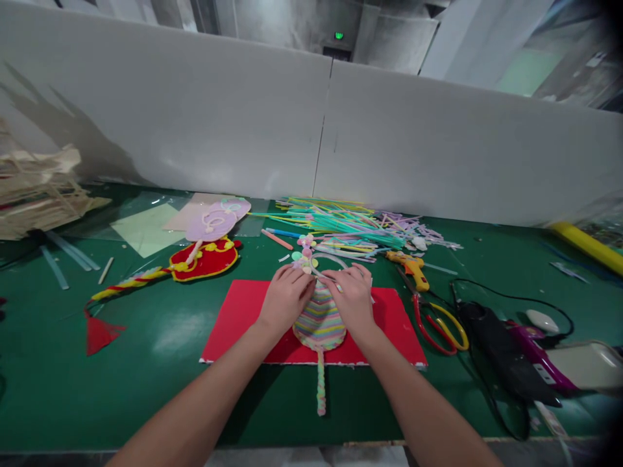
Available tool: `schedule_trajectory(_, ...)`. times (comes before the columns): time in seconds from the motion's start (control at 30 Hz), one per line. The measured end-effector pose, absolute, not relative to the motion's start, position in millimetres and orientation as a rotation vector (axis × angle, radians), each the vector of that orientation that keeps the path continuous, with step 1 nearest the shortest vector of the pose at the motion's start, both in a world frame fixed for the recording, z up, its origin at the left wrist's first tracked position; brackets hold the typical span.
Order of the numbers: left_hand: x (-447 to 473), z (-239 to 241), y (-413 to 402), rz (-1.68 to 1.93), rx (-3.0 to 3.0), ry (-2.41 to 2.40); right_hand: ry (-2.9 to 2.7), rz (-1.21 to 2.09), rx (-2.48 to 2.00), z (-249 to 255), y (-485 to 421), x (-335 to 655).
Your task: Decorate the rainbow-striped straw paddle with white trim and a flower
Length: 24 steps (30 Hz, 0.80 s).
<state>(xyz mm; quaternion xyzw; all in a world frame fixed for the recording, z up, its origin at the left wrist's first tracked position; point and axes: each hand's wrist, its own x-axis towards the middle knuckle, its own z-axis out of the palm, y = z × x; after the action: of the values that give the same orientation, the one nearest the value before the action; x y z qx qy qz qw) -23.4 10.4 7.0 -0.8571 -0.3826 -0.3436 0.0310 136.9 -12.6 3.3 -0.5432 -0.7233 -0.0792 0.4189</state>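
A round fan of pastel striped pipe cleaners (320, 322), with a twisted handle (321, 389) toward me, lies on a red board (243, 318). My left hand (287, 295) is closed at the fan's upper left edge, fingers bent inward. Across from it, my right hand (353, 295) pinches at the upper right edge. A pale curved loop (333, 258) rises between the hands at the top. Pastel pompom-like flowers (305, 253) sit just beyond my left fingers. What exactly the fingertips hold is too small to make out.
Loose pipe cleaners (341, 224) are heaped at the back. On the right are a yellow glue gun (413, 269), scissors (438, 327) and a black device (506, 350). A red and yellow fan (209, 259) with a tassel (102, 334) lies left. A white partition (195, 117) stands behind.
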Motion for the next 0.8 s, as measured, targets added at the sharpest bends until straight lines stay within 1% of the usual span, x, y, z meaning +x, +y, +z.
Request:
schedule_trajectory(0.33, -23, 6, 12, -1.041, -2.679, -1.198, -1.843, -0.118, -1.363, 5, -16, 133)
schedule_trajectory(0.5, -24, 5, 13, -1.221, -2.812, -1.22, -1.833, -0.102, -1.324, 6, -16, 132)
schedule_trajectory(0.67, -18, 9, 7, -1.475, -2.722, -1.326, -1.599, -0.075, -1.348, 8, -22, 116)
schedule_trajectory(0.8, -13, 14, 0, -1.659, -2.65, -1.394, -1.423, 0.093, -1.369, 9, -26, 104)
